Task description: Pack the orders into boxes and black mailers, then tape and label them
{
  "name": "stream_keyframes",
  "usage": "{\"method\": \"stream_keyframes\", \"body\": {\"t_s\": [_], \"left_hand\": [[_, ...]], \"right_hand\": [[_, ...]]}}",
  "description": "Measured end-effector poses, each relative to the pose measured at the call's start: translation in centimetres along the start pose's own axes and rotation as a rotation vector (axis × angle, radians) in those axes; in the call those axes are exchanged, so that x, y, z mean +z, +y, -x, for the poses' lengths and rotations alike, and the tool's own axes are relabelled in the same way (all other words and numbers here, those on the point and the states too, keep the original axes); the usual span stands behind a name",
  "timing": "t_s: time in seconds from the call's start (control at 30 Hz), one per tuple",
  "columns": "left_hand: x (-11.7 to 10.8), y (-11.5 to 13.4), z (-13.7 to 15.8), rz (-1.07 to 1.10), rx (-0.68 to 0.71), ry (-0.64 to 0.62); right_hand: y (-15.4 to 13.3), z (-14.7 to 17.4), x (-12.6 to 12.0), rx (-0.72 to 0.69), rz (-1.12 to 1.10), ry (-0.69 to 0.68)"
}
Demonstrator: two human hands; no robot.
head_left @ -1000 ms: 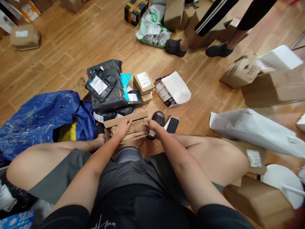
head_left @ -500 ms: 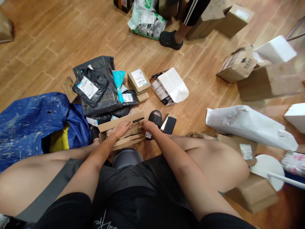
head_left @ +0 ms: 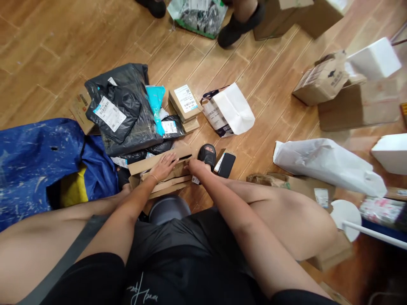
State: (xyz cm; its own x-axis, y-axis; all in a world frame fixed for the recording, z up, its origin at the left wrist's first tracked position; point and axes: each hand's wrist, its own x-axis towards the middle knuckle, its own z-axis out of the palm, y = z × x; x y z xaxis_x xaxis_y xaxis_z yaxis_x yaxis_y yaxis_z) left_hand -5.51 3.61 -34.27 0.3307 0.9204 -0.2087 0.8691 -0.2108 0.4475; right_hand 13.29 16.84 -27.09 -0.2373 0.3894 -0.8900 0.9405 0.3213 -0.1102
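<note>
Between my legs stands an opened cardboard box with its long flaps raised and brown cardboard inside. My left hand lies over the box with its fingers stretched across the far flap. At the box's right end my right hand is closed, its fingers curled round the cardboard edge; the fingertips are partly hidden. Just right of that hand are my sandalled foot and a dark phone resting on a small box.
Black plastic parcels and a labelled carton lie beyond the box. A blue tarp-like sack is at left. To the right are a white-wrapped package and brown cartons. Another person's shoe is at the top.
My left hand has shifted slightly up onto the far flap. My right hand stays at the box's end. The other person's feet have moved, and the camera view has shifted a little.
</note>
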Motion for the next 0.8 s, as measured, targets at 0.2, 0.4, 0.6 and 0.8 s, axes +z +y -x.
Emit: {"method": "stream_keyframes", "body": {"t_s": [0.2,0.4,0.6,0.8], "left_hand": [[-2.9,-0.4,-0.5,-0.043,-0.150,0.065],[-4.8,0.1,-0.7,-0.072,-0.326,0.069],[-4.1,4.0,1.9,-0.103,-0.324,0.126],[-2.4,5.4,5.5,-0.101,-0.240,0.038]], "right_hand": [[0.0,-0.1,0.1,-0.006,-0.003,0.032],[0.7,-0.1,0.4,-0.023,-0.002,0.052],[1.1,0.4,0.4,-0.055,0.025,0.114],[4.2,0.8,-1.7,0.006,0.055,0.189]]}}
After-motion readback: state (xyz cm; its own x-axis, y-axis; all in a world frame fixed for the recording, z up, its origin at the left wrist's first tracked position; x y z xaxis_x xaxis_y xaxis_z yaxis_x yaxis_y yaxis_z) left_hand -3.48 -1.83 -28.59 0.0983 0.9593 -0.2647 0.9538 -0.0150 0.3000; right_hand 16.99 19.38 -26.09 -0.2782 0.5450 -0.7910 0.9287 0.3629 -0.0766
